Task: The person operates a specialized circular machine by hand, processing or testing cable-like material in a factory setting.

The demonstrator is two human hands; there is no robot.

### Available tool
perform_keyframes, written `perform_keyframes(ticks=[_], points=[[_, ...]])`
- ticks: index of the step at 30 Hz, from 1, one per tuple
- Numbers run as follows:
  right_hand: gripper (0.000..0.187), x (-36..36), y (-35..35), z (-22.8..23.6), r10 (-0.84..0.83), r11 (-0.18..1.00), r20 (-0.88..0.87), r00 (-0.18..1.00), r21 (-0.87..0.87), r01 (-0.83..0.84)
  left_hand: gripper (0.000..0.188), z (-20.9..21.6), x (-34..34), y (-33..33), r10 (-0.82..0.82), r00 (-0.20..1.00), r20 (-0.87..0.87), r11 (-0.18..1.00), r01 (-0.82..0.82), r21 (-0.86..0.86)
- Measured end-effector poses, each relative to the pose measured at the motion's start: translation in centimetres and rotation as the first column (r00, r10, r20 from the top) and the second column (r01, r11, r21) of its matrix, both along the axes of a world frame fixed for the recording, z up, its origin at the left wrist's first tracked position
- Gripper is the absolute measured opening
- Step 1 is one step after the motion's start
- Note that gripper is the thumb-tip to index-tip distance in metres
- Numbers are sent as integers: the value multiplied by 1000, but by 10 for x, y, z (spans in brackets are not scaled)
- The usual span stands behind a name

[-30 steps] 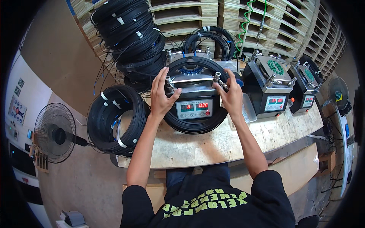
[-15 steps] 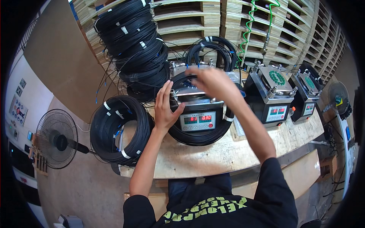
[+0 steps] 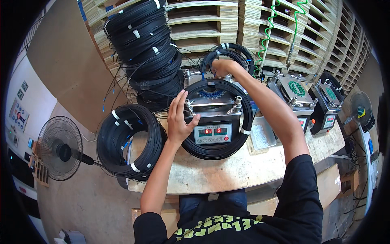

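left hand [image 3: 178,118] flat (fingers spread), right hand [image 3: 221,67] outstretched

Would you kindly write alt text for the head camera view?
A person's left hand rests on a small machine ringed by a black cable coil, while the right hand reaches behind it. More coils sit on the workbench.

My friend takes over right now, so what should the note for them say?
Left hand: open, flat on the front left of the grey machine.
Right hand: reaching over to the machine's back edge; grip hidden.
Black cable coil: looped around the machine on the bench.
Done: that coil is on the machine.
Left: one more coil lies at the bench's left end, others are stacked behind.
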State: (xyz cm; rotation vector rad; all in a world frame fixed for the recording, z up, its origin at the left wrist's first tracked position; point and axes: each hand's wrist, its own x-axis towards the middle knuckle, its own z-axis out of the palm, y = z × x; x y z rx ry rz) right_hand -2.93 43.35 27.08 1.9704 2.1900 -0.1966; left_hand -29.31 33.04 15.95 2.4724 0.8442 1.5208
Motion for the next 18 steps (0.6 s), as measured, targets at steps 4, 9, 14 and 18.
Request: perform_keyframes(ticks=[4,9,14,18], points=[[28,-10,-9,2,-49,992,-105,993,108,60,76,0,-2,1,10,1000,-9,1000,-10,5],[16,-20,-10,11,-173,983,-149,974,36,180,75,1,-1,1,-5,1000,0,1000,5,12],[17,-21,-7,15,-168,986,-113,979,-41,164,74,1,1,-2,-12,1000,2,1000,12,10],[20,-18,-7,11,-106,994,-104,989,-15,105,74,1,1,-3,-9,1000,1,1000,9,9]])
